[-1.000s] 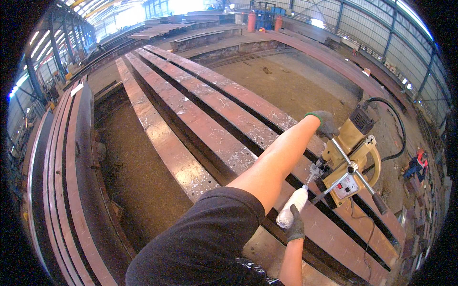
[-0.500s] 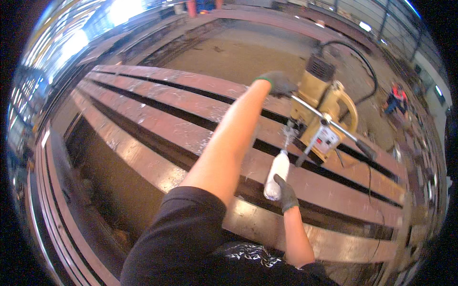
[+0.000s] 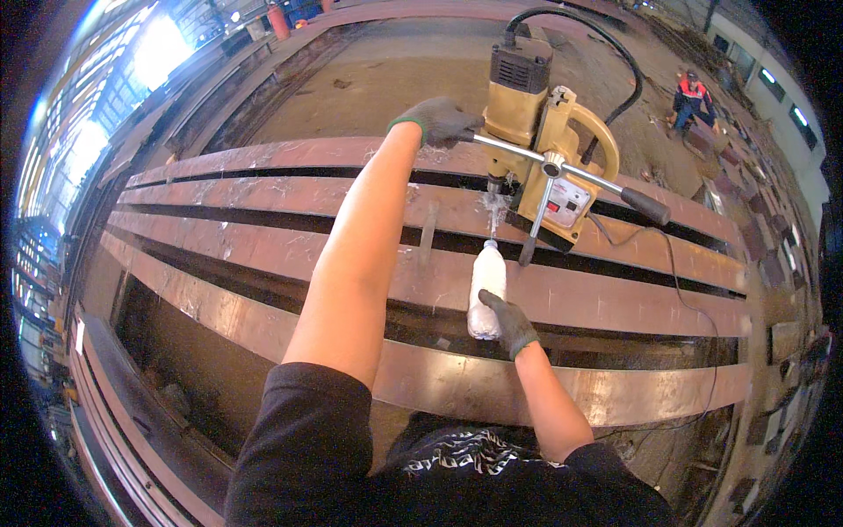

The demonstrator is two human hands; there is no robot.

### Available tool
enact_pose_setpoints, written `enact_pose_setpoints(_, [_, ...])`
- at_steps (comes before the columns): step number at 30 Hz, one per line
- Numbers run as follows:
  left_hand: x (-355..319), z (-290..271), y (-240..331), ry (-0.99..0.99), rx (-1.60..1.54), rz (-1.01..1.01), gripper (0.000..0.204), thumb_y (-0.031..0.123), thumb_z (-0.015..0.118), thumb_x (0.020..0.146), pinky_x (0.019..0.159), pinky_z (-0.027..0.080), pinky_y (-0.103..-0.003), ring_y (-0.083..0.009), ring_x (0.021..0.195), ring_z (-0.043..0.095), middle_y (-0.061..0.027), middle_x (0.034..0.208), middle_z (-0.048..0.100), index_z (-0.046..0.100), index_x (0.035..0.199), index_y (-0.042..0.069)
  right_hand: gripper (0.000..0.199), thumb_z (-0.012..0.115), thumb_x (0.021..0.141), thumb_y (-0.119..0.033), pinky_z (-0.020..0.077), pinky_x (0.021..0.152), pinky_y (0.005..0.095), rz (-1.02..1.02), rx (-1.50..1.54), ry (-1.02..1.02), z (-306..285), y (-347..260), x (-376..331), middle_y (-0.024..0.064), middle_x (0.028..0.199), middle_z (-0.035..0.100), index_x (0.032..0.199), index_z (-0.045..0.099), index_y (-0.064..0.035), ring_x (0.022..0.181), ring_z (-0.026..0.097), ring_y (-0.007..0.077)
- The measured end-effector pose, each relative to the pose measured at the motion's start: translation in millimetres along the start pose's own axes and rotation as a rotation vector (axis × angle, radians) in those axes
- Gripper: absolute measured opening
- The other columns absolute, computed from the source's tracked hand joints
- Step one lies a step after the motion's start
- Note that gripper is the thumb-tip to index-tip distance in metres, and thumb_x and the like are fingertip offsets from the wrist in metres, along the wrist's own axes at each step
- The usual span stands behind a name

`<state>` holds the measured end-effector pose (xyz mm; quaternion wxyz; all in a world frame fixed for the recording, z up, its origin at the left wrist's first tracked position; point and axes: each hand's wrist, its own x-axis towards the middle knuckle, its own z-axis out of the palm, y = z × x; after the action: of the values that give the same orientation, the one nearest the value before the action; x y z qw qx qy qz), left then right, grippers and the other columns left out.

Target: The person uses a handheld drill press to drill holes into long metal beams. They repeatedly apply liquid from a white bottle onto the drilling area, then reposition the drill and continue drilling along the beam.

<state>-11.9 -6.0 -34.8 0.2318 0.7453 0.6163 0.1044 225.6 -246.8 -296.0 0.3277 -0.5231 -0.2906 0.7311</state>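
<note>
Now the drill [image 3: 544, 149] stands upright on a rusty beam [image 3: 615, 299], its bit down on the steel, with white liquid and chips around that spot. So I judge the hole is begun but not finished. The left hand [image 3: 439, 121] is closed around a feed handle [image 3: 509, 147]. The right hand [image 3: 509, 323] grips a white bottle [image 3: 486, 285], its tip pointing at the bit.

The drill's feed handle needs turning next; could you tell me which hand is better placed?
Left: the gloved left hand already grips the feed handle, while the right hand holds the white bottle.
</note>
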Motion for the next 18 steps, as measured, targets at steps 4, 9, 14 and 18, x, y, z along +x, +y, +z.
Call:
enact_pose_setpoints(4, [-6.7,-2.6,6.6,-0.006,0.036,0.07,0.056,0.06,0.06,0.095,0.055,0.048,-0.036,-0.0165,0.055,0.056,-0.0059,0.067,0.065,0.075,0.083,0.008,0.057,0.078,0.09,-0.039,0.0577,0.078,0.0357,-0.015,0.009,-0.005,-3.7,2.0,4.3,0.0132,0.104,0.073,0.121,0.065,0.0078,0.085,0.072,0.0229])
enact_pose_setpoints(9, [-2.7,1.3,-5.0,0.01,-0.123,-0.005,0.061,0.064,0.06,0.094,0.054,0.048,-0.035,-0.0163,0.054,0.054,-0.0062,0.065,0.064,0.072,0.078,0.006,0.06,0.078,0.089,-0.04,0.0577,0.079,0.0358,-0.019,0.002,-0.026,7.7,-11.1,-13.1,0.0137,0.104,0.073,0.121,0.065,0.0088,0.086,0.072,0.0229])
enact_pose_setpoints(14, [-6.5,-0.7,4.7,0.01,-0.074,-0.025,0.062,0.065,0.06,0.094,0.054,0.048,-0.035,-0.0162,0.053,0.054,-0.0054,0.065,0.063,0.072,0.079,0.006,0.061,0.079,0.088,-0.042,0.0579,0.077,0.0346,-0.007,-0.023,-0.007,3.9,-8.3,-10.1,0.0132,0.102,0.073,0.12,0.065,0.0088,0.085,0.072,0.0218])
enact_pose_setpoints(18, [-4.3,-1.3,4.1,0.006,-0.026,-0.034,0.063,0.065,0.06,0.093,0.055,0.048,-0.035,-0.0172,0.054,0.056,-0.0065,0.064,0.063,0.071,0.076,0.005,0.06,0.08,0.088,-0.042,0.0582,0.074,0.035,-0.034,0.006,-0.031,0.4,-1.4,-5.0,0.012,0.101,0.073,0.118,0.066,0.0076,0.081,0.072,0.0212])
